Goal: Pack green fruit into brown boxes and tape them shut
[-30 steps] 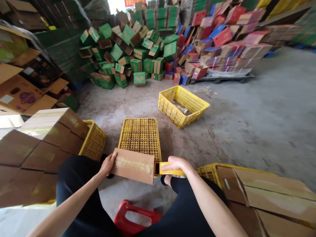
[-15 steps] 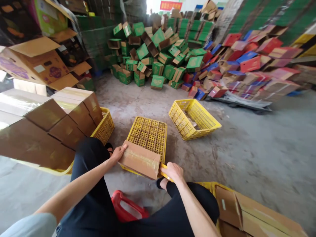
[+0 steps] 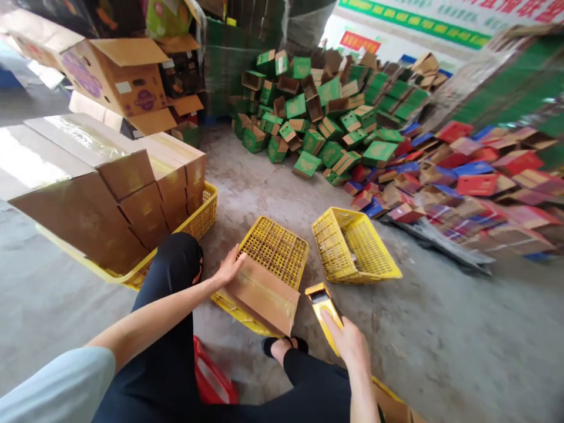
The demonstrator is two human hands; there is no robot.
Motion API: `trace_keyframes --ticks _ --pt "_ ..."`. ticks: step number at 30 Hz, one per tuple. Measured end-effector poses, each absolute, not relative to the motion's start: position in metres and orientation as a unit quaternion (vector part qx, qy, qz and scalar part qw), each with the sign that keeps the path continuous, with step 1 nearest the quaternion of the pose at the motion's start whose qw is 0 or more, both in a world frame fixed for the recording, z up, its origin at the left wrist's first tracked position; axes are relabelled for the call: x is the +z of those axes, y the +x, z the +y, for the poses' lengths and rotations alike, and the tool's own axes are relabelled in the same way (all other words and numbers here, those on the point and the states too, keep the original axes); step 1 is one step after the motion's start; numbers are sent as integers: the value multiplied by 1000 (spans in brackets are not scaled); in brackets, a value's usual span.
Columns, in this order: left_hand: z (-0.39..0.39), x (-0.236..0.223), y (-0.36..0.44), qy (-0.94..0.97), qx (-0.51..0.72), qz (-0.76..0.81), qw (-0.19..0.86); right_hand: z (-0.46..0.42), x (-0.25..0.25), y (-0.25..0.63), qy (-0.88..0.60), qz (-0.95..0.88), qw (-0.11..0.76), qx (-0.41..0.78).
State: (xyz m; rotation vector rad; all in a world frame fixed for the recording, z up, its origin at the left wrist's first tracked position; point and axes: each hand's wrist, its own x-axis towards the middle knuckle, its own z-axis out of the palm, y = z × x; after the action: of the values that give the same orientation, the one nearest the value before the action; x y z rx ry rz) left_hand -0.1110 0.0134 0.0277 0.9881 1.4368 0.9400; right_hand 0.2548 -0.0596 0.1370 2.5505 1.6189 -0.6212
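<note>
Yellow and clasped in the right hand (image 3: pixel 352 343), the tool (image 3: pixel 320 306) hangs clear of the carton (image 3: pixel 268 296), which lies on an upturned crate (image 3: pixel 277 244), likely for height, the left hand's grip (image 3: pixel 229 271) unclenched at its end, seemingly steadying it.

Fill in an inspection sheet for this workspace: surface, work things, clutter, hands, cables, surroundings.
Surface: yellow plastic crate, lattice face up, on a grey concrete floor.
Work things: long brown cardboard box, lying on the crate; yellow handheld tool, apart from the box.
Clutter: open yellow plastic basket; red plastic object, partly hidden.
Hands: left hand on the box's left end; right hand grips the tool.
Cables: nothing seen.
Surroundings: stacked brown cardboard boxes on the left; jumbled green cardboard boxes ahead; red and blue cardboard boxes to the right.
</note>
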Motion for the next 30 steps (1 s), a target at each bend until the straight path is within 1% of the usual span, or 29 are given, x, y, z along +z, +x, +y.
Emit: trace_keyframes --ticks 3,5,7,9,10,14,19,23,30 --pt "16 48 -114 427 401 533 611 -78 149 242 737 521 -133 -411" --pt "16 60 -115 406 368 464 696 -85 155 223 682 511 -187 -488" --pt "16 71 -117 350 303 372 804 -86 162 200 646 515 -205 -525" --pt "18 78 -120 303 242 298 872 -82 167 179 624 521 -202 -546" --pt "19 81 -122 292 223 278 887 -79 170 170 615 523 -196 -556" --pt "21 84 -134 278 187 244 910 -66 177 145 587 543 -147 -582" --pt "20 71 -142 251 146 214 933 -49 177 134 581 559 -82 -587" --pt "27 60 -139 251 182 234 922 -38 173 130 589 560 -62 -579" --pt "36 52 -141 306 305 288 855 -23 171 111 625 548 -54 -553"
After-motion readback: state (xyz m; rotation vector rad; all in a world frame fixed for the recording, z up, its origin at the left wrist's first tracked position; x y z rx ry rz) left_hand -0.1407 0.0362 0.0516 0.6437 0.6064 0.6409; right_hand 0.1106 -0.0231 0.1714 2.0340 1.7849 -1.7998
